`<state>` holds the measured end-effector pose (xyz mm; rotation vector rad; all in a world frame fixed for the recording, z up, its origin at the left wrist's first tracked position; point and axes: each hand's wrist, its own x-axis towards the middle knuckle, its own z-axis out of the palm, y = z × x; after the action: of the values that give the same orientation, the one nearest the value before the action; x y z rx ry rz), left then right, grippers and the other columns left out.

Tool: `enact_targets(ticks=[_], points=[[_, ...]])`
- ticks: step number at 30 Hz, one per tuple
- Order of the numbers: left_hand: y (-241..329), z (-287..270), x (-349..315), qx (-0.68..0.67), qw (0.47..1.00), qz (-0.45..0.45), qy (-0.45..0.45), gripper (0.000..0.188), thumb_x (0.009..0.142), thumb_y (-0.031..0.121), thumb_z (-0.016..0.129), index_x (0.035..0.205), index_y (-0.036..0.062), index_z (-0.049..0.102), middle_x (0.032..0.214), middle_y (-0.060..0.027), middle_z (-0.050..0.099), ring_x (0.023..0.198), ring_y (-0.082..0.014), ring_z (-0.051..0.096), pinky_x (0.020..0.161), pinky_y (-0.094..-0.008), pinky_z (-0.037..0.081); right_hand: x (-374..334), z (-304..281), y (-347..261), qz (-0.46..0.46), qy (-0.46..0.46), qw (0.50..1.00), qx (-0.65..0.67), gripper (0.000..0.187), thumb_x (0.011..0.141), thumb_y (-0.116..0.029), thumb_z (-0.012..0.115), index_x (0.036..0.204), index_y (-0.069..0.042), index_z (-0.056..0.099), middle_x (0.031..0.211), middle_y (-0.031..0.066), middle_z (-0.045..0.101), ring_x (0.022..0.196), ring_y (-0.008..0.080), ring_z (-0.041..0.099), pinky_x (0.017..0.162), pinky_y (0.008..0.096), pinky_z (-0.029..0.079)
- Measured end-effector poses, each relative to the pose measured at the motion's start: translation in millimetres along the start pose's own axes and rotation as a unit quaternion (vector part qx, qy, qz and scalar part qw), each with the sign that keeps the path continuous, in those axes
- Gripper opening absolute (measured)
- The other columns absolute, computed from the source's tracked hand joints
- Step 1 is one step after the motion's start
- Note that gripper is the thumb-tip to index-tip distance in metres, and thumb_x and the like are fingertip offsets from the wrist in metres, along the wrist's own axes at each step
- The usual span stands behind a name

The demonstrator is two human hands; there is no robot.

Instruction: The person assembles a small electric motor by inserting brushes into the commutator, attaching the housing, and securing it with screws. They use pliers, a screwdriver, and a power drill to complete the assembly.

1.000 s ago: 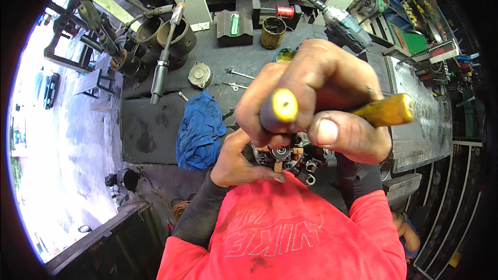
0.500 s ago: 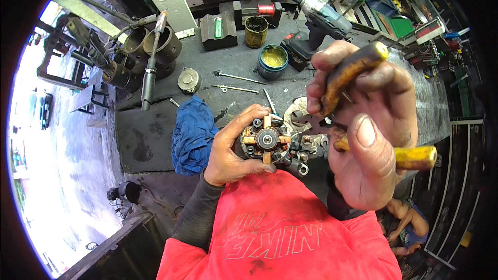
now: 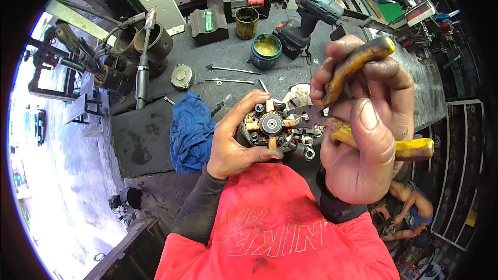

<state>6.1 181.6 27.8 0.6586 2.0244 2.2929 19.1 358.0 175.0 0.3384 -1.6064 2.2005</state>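
My left hand point(image 3: 230, 140) is wrapped round the body of a small electric motor point(image 3: 271, 124), its end facing up. On that end I see a round bearing in the middle, copper-coloured brushes around it and several springs. My right hand point(image 3: 372, 142) grips a pair of pliers point(image 3: 413, 149) with worn yellow handles, which are spread apart. The dark plier jaws point(image 3: 313, 116) reach the right side of the motor, beside a brush. Whether they pinch a part there is too small to tell. Metal fittings point(image 3: 304, 150) lie just below the jaws, partly hidden.
A crumpled blue cloth point(image 3: 191, 132) lies left of the motor. Behind are a round metal cap point(image 3: 182, 77), long bolts point(image 3: 231, 81), a blue tub of grease point(image 3: 266, 51), a rusty tin point(image 3: 246, 23) and a cordless drill point(image 3: 306, 15). Another person point(image 3: 412, 207) crouches at lower right.
My right hand has tilted the pliers and brought their jaws to the motor's right side. The motor appears slightly further right and higher as the whole view has shifted.
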Motion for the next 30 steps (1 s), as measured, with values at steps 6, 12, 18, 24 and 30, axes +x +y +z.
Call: enact_targets(ticks=[6,12,18,24,30], points=[[0,0,1,-0.005,1.000,0.004,-0.004,0.103,0.058,0.029,0.107,0.146,-0.0001,0.062,0.151,-0.0193,0.061,0.141,-0.0284,0.059,0.119,-0.0412,0.044,-6,8,2,-0.017,0.023,1.000,-0.006,0.047,0.098,-0.020,0.071,0.140,-0.011,0.050,0.142,0.0283,0.054,0.114,0.0300,0.062,0.094,0.0443,0.054],[-1,1,1,-0.019,1.000,-0.004,-0.002,0.103,0.058,0.028,0.107,0.146,0.0002,0.061,0.151,-0.0194,0.061,0.141,-0.0286,0.059,0.119,-0.0413,0.044,-9,10,11,-0.066,0.018,0.997,-0.031,0.044,0.100,-0.018,0.068,0.140,-0.012,0.050,0.140,0.0275,0.053,0.112,0.0282,0.060,0.093,0.0437,0.053],[0,0,1,0.006,1.000,0.004,-0.004,0.103,0.058,0.028,0.107,0.147,0.0001,0.061,0.149,-0.0194,0.062,0.140,-0.0284,0.059,0.118,-0.0409,0.044,-7,9,17,-0.092,-0.011,0.995,-0.024,0.038,0.102,-0.013,0.059,0.138,-0.013,0.047,0.134,0.0250,0.052,0.106,0.0262,0.056,0.088,0.0431,0.051],[0,0,1,-0.026,1.000,-0.002,-0.004,0.103,0.058,0.026,0.106,0.147,-0.0012,0.061,0.150,-0.0193,0.061,0.141,-0.0290,0.059,0.119,-0.0416,0.044,-7,5,15,-0.087,-0.030,0.996,-0.010,0.035,0.102,-0.009,0.054,0.136,-0.015,0.046,0.133,0.0236,0.052,0.103,0.0255,0.055,0.087,0.0430,0.050],[0,0,0,-0.028,1.000,-0.007,0.001,0.100,0.061,0.028,0.105,0.146,-0.0010,0.062,0.150,-0.0197,0.062,0.142,-0.0297,0.058,0.119,-0.0419,0.044,-6,4,19,-0.089,-0.008,0.996,0.004,0.036,0.100,-0.006,0.054,0.135,-0.014,0.047,0.131,0.0237,0.053,0.103,0.0256,0.056,0.087,0.0430,0.051]])
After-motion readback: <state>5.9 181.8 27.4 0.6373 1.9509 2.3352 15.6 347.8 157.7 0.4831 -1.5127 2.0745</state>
